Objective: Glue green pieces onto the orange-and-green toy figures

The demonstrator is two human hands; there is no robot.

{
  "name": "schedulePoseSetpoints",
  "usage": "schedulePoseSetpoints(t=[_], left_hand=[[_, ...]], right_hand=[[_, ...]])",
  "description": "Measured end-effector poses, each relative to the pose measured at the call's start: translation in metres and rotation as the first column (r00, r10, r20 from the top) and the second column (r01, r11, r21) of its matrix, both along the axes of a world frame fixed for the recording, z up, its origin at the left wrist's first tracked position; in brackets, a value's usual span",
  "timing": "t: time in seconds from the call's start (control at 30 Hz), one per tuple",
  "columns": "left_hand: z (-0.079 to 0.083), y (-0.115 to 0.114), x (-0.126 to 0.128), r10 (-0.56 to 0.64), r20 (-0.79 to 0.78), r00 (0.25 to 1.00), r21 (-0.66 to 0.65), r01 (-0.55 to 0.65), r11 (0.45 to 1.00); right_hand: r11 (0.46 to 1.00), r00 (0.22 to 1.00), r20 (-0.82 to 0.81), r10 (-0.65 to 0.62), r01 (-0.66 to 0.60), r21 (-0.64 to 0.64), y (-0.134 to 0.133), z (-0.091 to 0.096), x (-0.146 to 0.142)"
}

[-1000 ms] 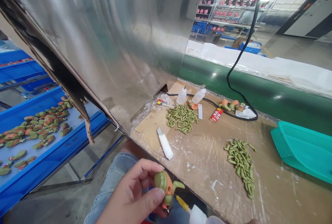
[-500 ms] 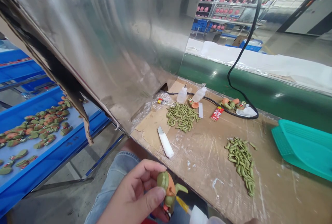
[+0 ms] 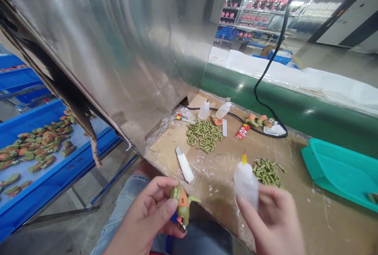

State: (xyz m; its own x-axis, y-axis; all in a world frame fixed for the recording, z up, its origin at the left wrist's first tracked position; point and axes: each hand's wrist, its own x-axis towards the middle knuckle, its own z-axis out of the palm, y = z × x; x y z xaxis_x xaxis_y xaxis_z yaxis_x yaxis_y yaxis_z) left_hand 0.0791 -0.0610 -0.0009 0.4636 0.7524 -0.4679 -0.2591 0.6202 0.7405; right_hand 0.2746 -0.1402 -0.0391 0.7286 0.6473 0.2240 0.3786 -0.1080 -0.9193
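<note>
- In the head view, the left hand is closed, thumb and fingers pinching a small green-and-orange moulded figurine; the figurine appears just off the bench's near edge, over the person's lap, its curved green limb sticking out to the right.
- The right hand, partly blurred, is wrapped around a translucent white squeeze bottle with a yellow-based needle tip, which points up; the bottle is apart from the figurine, and brown surface shows between them.
- The bench, covered in brown cardboard under clear film, has its near edge slanting from left to near right, passing between the hands.
- A white-wrapped tool with a flat metal blade lies near that edge, just beyond the left hand.
- A left pile of curved green pieces sits farther back; a right pile of similar pieces is partly hidden by the right hand. A broad stretch of cardboard separates the piles.
- A teal plastic basket stands at the right, cardboard showing between it and the right pile.
- A shiny sheet-metal panel bounds the bench's left side.
- A looping black cable comes down at the far side, onto the bench.
</note>
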Motion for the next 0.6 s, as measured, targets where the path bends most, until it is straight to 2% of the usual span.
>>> schedulePoseSetpoints(t=[0.03, 0.13, 0.23, 0.27, 0.3, 0.33, 0.37, 0.43, 0.5, 0.6], left_hand=[[0.0, 0.0, 0.0, 0.005, -0.005, 1.0, 0.003, -0.005, 1.0], [0.001, 0.002, -0.001, 0.019, -0.022, 1.0, 0.002, -0.019, 1.0], [-0.001, 0.005, -0.005, 0.056, -0.045, 0.997, -0.001, -0.056, 0.998], [-0.003, 0.006, -0.005, 0.069, -0.052, 0.996, 0.002, -0.069, 0.998], [-0.004, 0.007, -0.006, 0.078, -0.055, 0.995, 0.007, -0.078, 0.997], [-0.005, 0.009, -0.005, 0.085, -0.055, 0.995, 0.014, -0.084, 0.996], [-0.006, 0.01, -0.005, 0.086, -0.05, 0.995, 0.02, -0.085, 0.996], [-0.006, 0.011, -0.003, 0.074, -0.035, 0.997, 0.028, -0.073, 0.997], [-0.005, 0.011, -0.003, 0.063, -0.021, 0.998, 0.025, -0.062, 0.998], [-0.003, 0.012, -0.007, 0.062, 0.0, 0.998, 0.001, -0.062, 0.998]], right_hand=[[0.997, 0.998, -0.048, -0.031, 0.027, -0.073, 0.011, -0.011, 0.013], [0.985, 0.995, -0.029, -0.095, 0.09, -0.148, 0.03, -0.033, 0.043], [0.943, 0.957, 0.078, -0.279, 0.289, -0.165, 0.026, -0.03, 0.044], [0.933, 0.934, 0.183, -0.306, 0.332, -0.136, 0.024, -0.025, 0.038], [0.941, 0.906, 0.319, -0.279, 0.324, -0.097, 0.023, -0.02, 0.029], [0.966, 0.856, 0.481, -0.191, 0.252, -0.065, 0.026, -0.014, 0.02], [0.992, 0.763, 0.646, -0.013, 0.091, -0.087, 0.033, -0.01, 0.011], [0.969, 0.615, 0.749, 0.246, -0.125, -0.215, 0.056, -0.007, -0.003], [0.918, 0.547, 0.74, 0.392, -0.18, -0.353, 0.087, -0.01, -0.009], [0.852, 0.526, 0.684, 0.505, -0.18, -0.491, 0.121, -0.017, -0.006]])
